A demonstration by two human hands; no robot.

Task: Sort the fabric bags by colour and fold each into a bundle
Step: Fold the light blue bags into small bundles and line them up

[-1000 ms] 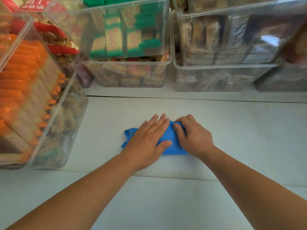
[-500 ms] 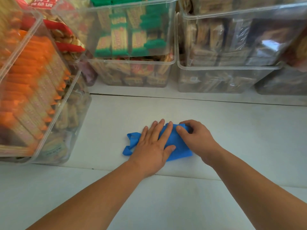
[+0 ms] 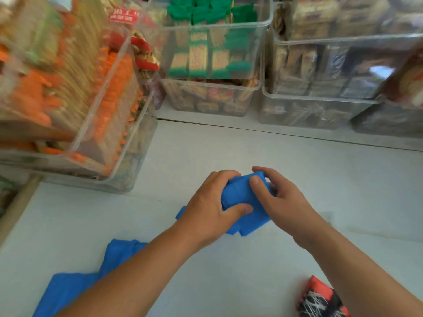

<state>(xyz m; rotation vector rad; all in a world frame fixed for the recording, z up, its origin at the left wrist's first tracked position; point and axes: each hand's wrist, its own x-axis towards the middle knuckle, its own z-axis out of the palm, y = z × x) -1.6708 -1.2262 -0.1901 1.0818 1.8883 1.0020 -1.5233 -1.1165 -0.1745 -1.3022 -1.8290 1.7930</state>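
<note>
Blue bag (image 3: 240, 195) half-folded on white table (image 3: 229, 147), between hands. Left hand (image 3: 209, 210): fingers curled round its left end, thumb clamped on top. Right hand (image 3: 282, 202) likewise on right end. Likely light, soft, springy: pinch folded edges.

Stacked clear bins (image 3: 320, 106) wall off the far side, and a clear bin of orange packets (image 3: 109, 124) blocks the left. The bench (image 3: 332, 191) lies open to the right of the hands and in the strip before the far wall. Near left, a loose blue bag (image 3: 68, 291) lies flat; near right sits a red and black packet (image 3: 320, 298). The left hand (image 3: 208, 209) and right hand (image 3: 281, 202) grip a blue bundle (image 3: 240, 195) mid-bench.
</note>
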